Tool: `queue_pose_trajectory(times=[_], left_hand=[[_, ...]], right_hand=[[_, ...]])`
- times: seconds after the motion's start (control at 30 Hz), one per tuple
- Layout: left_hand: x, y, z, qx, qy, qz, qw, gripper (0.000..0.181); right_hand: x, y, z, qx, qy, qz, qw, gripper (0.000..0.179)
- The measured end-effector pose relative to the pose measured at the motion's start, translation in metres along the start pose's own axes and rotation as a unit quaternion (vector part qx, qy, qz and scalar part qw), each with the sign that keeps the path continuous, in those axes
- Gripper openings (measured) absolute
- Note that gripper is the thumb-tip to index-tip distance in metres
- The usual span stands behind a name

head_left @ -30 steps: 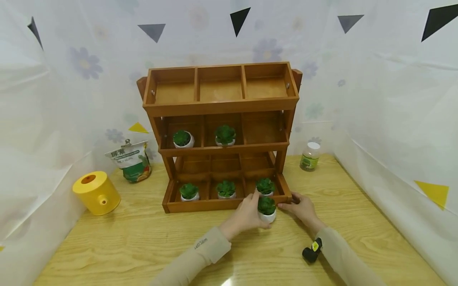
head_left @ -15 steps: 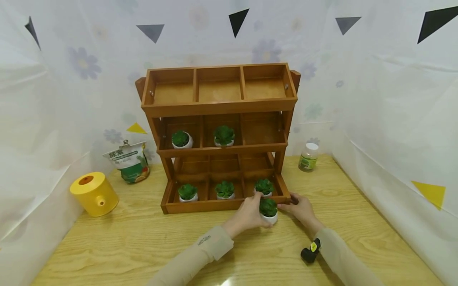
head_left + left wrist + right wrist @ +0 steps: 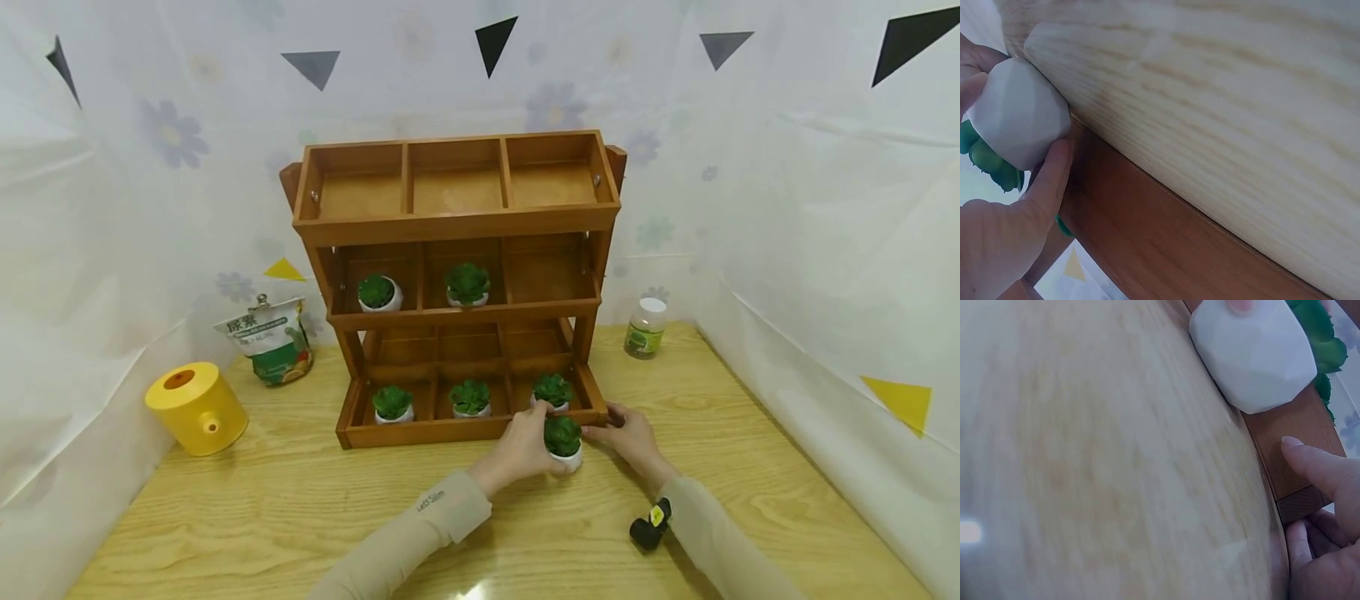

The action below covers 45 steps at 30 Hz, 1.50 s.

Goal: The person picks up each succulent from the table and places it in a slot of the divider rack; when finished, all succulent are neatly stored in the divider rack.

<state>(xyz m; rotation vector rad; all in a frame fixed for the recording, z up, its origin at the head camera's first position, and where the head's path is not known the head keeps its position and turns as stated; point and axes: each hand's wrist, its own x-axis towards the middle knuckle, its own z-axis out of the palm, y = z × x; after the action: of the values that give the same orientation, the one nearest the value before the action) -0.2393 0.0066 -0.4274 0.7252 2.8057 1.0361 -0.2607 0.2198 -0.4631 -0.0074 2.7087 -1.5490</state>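
In the head view my left hand [image 3: 520,450] holds a succulent [image 3: 562,437] in a small white pot, thumb and fingers on either side of the pot. It is upright, just in front of the bottom tier of a brown wooden plant stand [image 3: 457,432]. The left wrist view shows the faceted pot [image 3: 1019,115] between the fingertips, close over the table. My right hand [image 3: 632,439] grips the stand's front right corner. One digit lies on the front board [image 3: 1285,462] in the right wrist view, with other fingers round the end.
Three potted succulents [image 3: 470,397] stand in the bottom tier, two more [image 3: 467,285] in the middle one. A yellow watering can [image 3: 198,408] and a clipped bag [image 3: 270,342] are at the left. A white-lidded jar [image 3: 645,328] stands right of the stand.
The left hand has shifted slightly right with the potted succulent, closer to the right hand. The right hand keeps its place on the stand's corner. The head view has drifted a little.
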Motion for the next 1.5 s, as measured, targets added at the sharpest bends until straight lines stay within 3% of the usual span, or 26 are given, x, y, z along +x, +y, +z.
queue_pose_trajectory(times=[0.37, 0.67, 1.13, 1.5], left_hand=[[-0.003, 0.0, -0.001, 0.002, -0.016, 0.032, 0.9993, 0.085], [-0.005, 0.005, -0.006, -0.023, -0.001, 0.043, 0.9988, 0.093], [-0.001, 0.027, -0.04, -0.061, 0.11, 0.091, 0.9878, 0.092], [0.002, 0.034, -0.058, -0.103, 0.159, 0.096, 0.9771, 0.076]], right_hand=[[0.001, 0.002, -0.001, 0.001, 0.002, -0.001, 1.0, 0.072], [0.001, 0.004, -0.001, 0.01, 0.006, -0.002, 0.9999, 0.068], [0.0, 0.002, -0.002, 0.001, 0.003, 0.002, 1.0, 0.073], [0.001, 0.004, 0.0, 0.002, 0.0, 0.001, 1.0, 0.079]])
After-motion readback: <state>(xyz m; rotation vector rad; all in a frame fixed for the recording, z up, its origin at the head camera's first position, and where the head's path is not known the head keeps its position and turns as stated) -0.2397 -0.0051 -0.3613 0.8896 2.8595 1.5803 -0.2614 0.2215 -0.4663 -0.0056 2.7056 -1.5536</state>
